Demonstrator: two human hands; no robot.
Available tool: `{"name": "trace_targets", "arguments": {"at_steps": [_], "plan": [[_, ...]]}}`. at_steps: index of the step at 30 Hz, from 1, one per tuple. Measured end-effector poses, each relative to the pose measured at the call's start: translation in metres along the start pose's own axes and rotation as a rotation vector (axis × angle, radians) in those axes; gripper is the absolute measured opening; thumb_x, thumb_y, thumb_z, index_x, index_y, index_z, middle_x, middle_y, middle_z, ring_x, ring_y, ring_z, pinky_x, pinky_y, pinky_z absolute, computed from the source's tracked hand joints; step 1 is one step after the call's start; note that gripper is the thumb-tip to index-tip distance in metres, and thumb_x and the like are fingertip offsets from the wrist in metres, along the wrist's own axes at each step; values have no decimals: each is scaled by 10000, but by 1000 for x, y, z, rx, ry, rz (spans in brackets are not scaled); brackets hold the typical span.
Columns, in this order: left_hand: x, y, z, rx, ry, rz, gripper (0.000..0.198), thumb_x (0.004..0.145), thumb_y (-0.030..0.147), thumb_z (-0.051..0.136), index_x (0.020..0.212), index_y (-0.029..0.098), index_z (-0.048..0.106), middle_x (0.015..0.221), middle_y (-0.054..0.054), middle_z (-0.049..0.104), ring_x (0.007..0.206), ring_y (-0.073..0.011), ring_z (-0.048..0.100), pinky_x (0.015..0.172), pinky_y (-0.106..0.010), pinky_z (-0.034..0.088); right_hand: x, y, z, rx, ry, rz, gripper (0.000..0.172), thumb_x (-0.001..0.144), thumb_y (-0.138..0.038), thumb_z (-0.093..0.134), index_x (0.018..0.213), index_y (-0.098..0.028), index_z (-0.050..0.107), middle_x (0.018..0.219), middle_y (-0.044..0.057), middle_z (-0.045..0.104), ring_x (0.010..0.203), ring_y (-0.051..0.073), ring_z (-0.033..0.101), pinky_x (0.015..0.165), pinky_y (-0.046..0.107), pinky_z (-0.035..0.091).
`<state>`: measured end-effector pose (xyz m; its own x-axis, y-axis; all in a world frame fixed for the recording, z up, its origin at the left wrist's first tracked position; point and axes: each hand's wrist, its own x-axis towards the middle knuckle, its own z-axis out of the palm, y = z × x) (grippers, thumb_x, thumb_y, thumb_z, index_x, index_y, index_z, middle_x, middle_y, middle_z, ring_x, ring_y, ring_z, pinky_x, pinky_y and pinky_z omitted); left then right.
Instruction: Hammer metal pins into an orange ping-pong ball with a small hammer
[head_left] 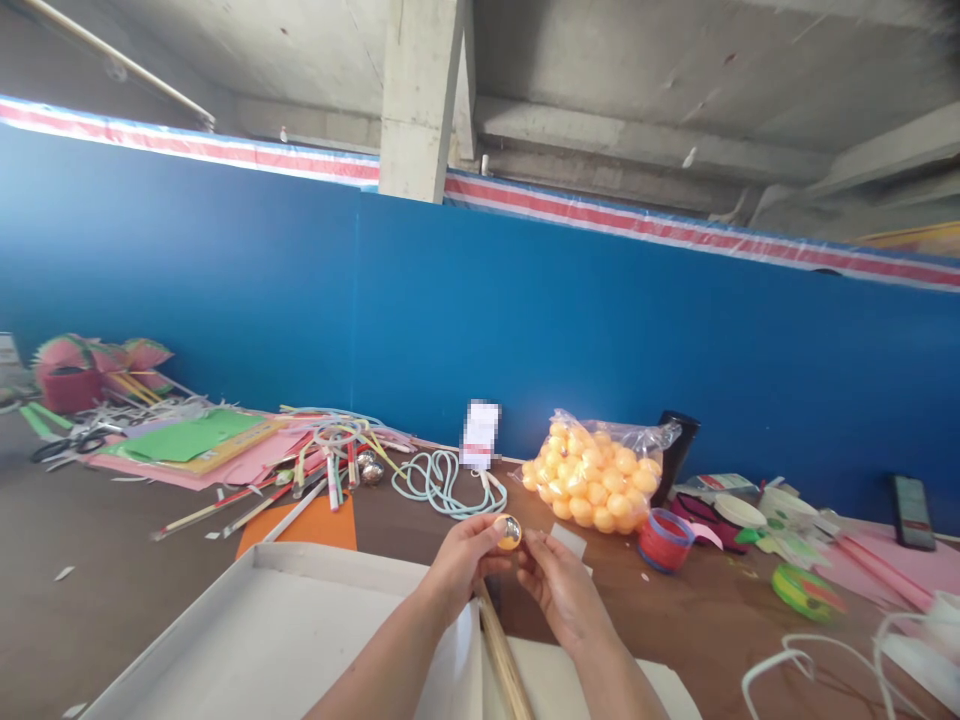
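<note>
My left hand (463, 562) pinches a small orange ball (511, 532) between thumb and fingers, just above the brown table. My right hand (559, 585) is close beside it, fingers curled toward the ball and touching it or something small on it; I cannot make out what. A wooden stick (504, 660) runs under both hands toward me. A clear bag full of orange balls (592, 483) lies behind the hands.
A shallow white box (247, 625) sits at the front left, an orange sheet (304, 527) behind it. Coloured paper, sticks and scissors (69, 445) spread at the left. Light blue cord (442, 482), a red tape roll (666, 540), a green roll (806, 588) and a phone (913, 512) lie around. A blue wall stands behind.
</note>
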<state>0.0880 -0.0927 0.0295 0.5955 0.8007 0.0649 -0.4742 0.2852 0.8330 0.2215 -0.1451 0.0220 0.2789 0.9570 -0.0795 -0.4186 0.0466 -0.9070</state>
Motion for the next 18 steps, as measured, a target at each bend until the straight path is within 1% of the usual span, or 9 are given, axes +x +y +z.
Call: {"name": "trace_targets", "arguments": {"at_steps": [5, 8, 10, 15, 18], "plan": [[-1, 1, 0, 11, 23, -17, 330, 711, 366, 661, 919, 111, 638, 847, -82, 630, 703, -113, 602, 603, -195, 495, 0, -3, 1, 73, 68, 12, 197, 648, -314, 745, 704, -160, 635, 586, -38, 551, 536, 60, 534, 470, 134, 515], [-1, 1, 0, 15, 28, -19, 333, 701, 371, 669, 911, 114, 639, 862, -86, 633, 704, -118, 604, 600, -199, 492, -1, -5, 1, 136, 61, 35, 181, 627, -278, 763, 709, -167, 646, 592, -38, 574, 542, 59, 554, 489, 127, 525], [-1, 1, 0, 14, 26, -19, 332, 703, 372, 666, 909, 113, 638, 863, -90, 635, 704, -120, 606, 599, -199, 490, -1, -5, 1, 159, 26, 40, 156, 641, -245, 755, 742, -168, 664, 640, -30, 605, 576, 61, 577, 524, 120, 533], [-2, 1, 1, 15, 17, -5, 344, 700, 384, 666, 909, 112, 637, 859, -100, 649, 709, -130, 617, 599, -200, 487, -2, -6, 0, 164, -61, 34, 163, 665, -155, 725, 824, -153, 689, 880, 28, 675, 760, 97, 630, 675, 127, 540], [-2, 2, 1, 14, 3, 3, 351, 702, 391, 663, 907, 106, 637, 873, -109, 655, 708, -133, 623, 597, -200, 487, -2, -5, -1, 157, -77, 31, 167, 668, -150, 720, 832, -141, 691, 905, 44, 682, 811, 116, 634, 727, 142, 531]]}}
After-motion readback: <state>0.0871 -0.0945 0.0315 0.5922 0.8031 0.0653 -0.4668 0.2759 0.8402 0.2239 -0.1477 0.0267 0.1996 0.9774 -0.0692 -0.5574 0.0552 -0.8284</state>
